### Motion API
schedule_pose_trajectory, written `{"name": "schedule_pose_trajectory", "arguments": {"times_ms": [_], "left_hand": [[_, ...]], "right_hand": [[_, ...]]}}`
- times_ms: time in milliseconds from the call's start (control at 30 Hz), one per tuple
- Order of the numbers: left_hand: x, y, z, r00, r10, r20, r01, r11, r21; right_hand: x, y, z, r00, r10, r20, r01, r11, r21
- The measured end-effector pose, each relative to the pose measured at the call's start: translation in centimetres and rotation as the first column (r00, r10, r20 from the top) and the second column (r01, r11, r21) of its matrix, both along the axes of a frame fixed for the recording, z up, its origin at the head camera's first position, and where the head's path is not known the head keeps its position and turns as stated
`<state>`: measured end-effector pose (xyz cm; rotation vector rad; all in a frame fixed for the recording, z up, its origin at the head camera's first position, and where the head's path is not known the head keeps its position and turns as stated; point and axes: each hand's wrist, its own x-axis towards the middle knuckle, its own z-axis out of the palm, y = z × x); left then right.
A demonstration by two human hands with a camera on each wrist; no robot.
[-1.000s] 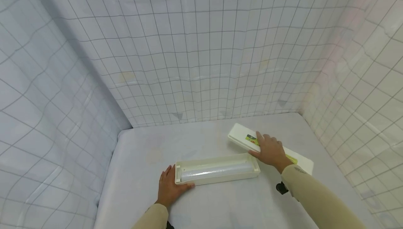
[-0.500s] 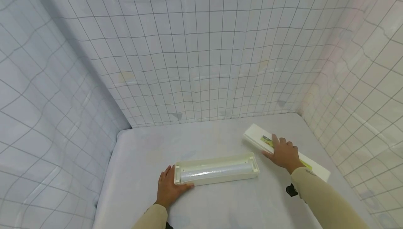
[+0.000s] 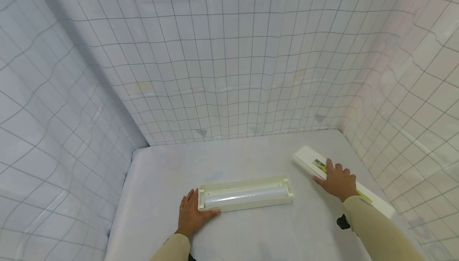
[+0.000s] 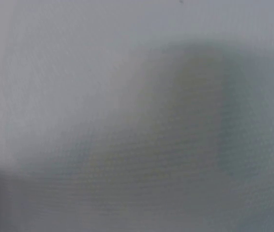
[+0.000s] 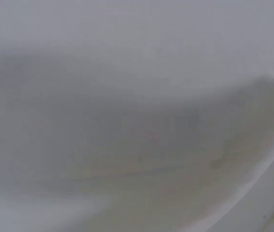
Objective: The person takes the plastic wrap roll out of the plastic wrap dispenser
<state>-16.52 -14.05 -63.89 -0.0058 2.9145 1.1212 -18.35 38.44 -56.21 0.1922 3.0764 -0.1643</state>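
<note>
In the head view, a long cream plastic dispenser box [image 3: 247, 204] lies open side up on the cloth. Inside it is a shiny roll of plastic film [image 3: 246, 195]. My left hand [image 3: 190, 215] grips the box's left end, thumb along its front wall and fingers behind the end. Over at the right, my right hand [image 3: 338, 181] holds the long white lid [image 3: 305, 156] across its middle, thumb at the near edge and fingers over the top. A green and yellow label [image 3: 320, 165] shows partly beside the fingers. Both wrist views show mostly shadowed cloth.
White cloth covers the table [image 3: 215, 165]. Behind it rises a white back wall [image 3: 236, 73] with a dark grid pattern. Similar sheets form a left wall [image 3: 64, 133] and a right wall [image 3: 416, 105], the lid's near end lying close to the right one.
My right hand has carried the lid rightward and toward me, away from the box's right end. The left hand and the box have stayed nearly in place.
</note>
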Motion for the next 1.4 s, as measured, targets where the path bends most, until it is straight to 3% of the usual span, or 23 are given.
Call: {"name": "schedule_pose_trajectory", "arguments": {"times_ms": [367, 667, 933, 1400], "left_hand": [[0.1, -0.1, -0.1, 1.000, 0.004, -0.002, -0.004, 1.000, -0.007], [-0.1, -0.2, -0.2, 1.000, -0.003, -0.005, 0.003, 1.000, -0.020], [-0.1, -0.2, -0.2, 1.000, -0.004, -0.002, 0.004, 1.000, -0.015], [-0.1, -0.1, -0.1, 1.000, -0.008, -0.003, 0.008, 1.000, -0.025]], "right_hand": [[2.3, 3.7, -1.9, 0.992, -0.110, 0.061, 0.112, 0.993, -0.041], [3.7, 5.6, -2.2, 0.980, -0.189, 0.061, 0.193, 0.978, -0.073], [4.4, 6.6, -2.8, 0.957, -0.268, 0.112, 0.279, 0.955, -0.101], [5.3, 6.6, -2.8, 0.939, -0.290, 0.185, 0.317, 0.938, -0.140]]}}
